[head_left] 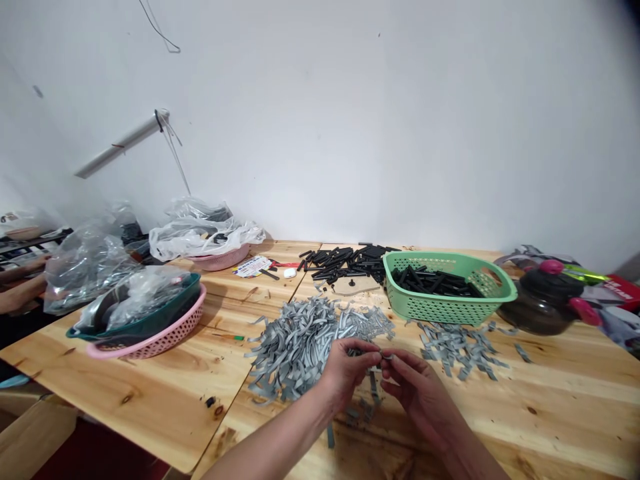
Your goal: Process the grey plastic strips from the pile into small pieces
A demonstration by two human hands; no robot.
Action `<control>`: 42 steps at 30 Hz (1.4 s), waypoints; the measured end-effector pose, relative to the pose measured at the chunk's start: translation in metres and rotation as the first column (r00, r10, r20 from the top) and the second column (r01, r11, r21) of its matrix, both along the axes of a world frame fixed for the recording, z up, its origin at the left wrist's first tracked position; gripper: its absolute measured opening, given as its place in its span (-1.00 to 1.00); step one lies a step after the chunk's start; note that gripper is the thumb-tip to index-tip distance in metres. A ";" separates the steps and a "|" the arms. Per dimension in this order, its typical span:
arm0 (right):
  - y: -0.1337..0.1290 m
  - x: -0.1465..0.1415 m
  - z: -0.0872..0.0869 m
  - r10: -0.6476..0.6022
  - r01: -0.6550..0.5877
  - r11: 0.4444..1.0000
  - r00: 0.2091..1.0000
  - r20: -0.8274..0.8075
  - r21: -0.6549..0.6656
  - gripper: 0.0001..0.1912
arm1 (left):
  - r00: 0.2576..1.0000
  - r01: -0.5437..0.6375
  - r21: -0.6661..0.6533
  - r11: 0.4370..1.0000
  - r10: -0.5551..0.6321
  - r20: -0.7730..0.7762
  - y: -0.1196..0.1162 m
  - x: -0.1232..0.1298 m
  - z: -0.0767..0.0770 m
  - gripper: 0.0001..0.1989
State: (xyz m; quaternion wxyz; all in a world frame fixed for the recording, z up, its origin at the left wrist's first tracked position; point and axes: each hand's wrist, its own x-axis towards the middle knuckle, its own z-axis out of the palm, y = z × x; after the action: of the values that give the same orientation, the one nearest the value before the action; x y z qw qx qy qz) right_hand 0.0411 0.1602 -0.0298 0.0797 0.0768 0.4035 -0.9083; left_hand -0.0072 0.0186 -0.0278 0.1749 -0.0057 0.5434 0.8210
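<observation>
Head camera, and it's fingertip work: left hand (345, 373) and right hand (420, 393) meet thumb to thumb, both pinching one small greyish piece (387, 357) — too tiny to name exactly — just right of a big heap of grey strips (293, 343). That tight grip looks like the weak point: a slight slip could drop it among near lookalikes, hard to pick out again. Watch the left wrist, too, close against the heap; a careless sweep could drag strips across the wooden table (550, 427). Far right, black rods (435, 281) sit inside the green basket (450, 312) — a bump there might jostle them, though neither hand touches it.
</observation>
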 end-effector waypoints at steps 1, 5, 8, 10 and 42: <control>0.001 0.000 0.000 -0.007 0.007 1.000 1.000 0.009 -0.002 -0.69 | 0.999 0.000 -0.035 0.999 -0.002 -0.034 -0.001 -0.001 -0.001 -0.58; 0.000 0.000 0.001 -0.049 0.050 0.999 0.998 0.037 -0.019 -0.74 | 0.974 0.006 -0.089 0.996 -0.026 -0.224 -0.003 -0.002 0.000 -0.71; 0.000 0.000 0.003 -0.038 0.040 0.999 0.998 0.052 -0.030 -0.74 | 0.945 0.018 -0.092 0.996 -0.047 -0.324 -0.005 -0.002 0.004 -0.78; 0.000 0.001 0.005 -0.051 0.053 0.998 0.997 0.063 -0.044 -0.72 | 0.932 0.018 -0.111 0.994 -0.057 -0.359 -0.005 -0.002 0.008 -0.80; 0.001 0.001 0.001 -0.022 0.022 0.999 1.000 -0.002 0.023 -0.71 | 0.844 0.067 -0.267 0.961 -0.197 -0.498 -0.013 -0.001 0.017 -0.80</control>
State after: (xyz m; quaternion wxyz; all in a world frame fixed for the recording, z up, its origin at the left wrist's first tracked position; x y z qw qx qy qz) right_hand 0.0418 0.1610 -0.0290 0.0686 0.0815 0.4133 -0.9044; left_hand -0.0079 0.0052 -0.0109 0.0760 0.2331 0.6642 0.7062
